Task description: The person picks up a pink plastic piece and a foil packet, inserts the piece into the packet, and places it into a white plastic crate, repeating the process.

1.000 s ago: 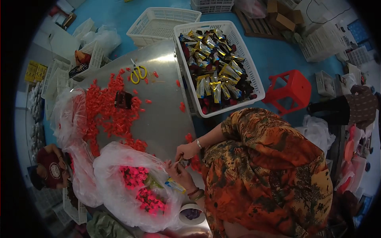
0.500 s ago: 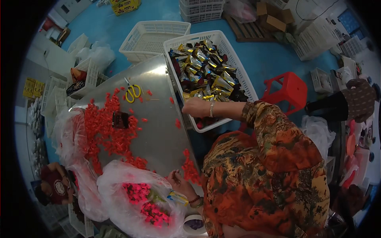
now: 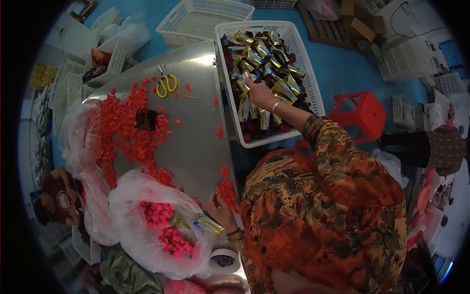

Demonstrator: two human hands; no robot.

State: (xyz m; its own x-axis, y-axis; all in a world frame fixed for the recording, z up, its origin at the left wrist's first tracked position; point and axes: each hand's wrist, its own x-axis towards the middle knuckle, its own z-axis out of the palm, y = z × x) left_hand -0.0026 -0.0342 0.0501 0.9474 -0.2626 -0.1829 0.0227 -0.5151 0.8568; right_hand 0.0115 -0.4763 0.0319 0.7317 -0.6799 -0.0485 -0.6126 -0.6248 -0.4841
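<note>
A: Dozens of foil sachets point(image 3: 267, 73) from the head view, heaped loose in the white crate point(image 3: 313, 93) just past the steel table point(image 3: 196, 127).

B: And the right hand point(image 3: 259, 93)?

A: Stretched out over the heap, fingertips down among the gold and dark packs. Impossible to tell whether pinching one or only touching.

B: Handling?

A: Probably light, slick and crinkly, apt to slide off the pile. Best pinched at a flat sealed end, not squeezed across the middle.

B: Left hand point(image 3: 220, 208)?

A: Low at the near table edge, loosely curled, right beside a clump of red pieces point(image 3: 227, 188). Hard to say if closed on anything. Just beside it, a blue-and-yellow sachet point(image 3: 208, 224) lying on the clear bag point(image 3: 161, 230) of pink pieces.

B: Around that?

A: More red bits strewn across the steel, yellow scissors point(image 3: 166, 85) at the far side, tape roll point(image 3: 223, 259) near the body, red stool point(image 3: 360, 115) on the blue floor.
</note>
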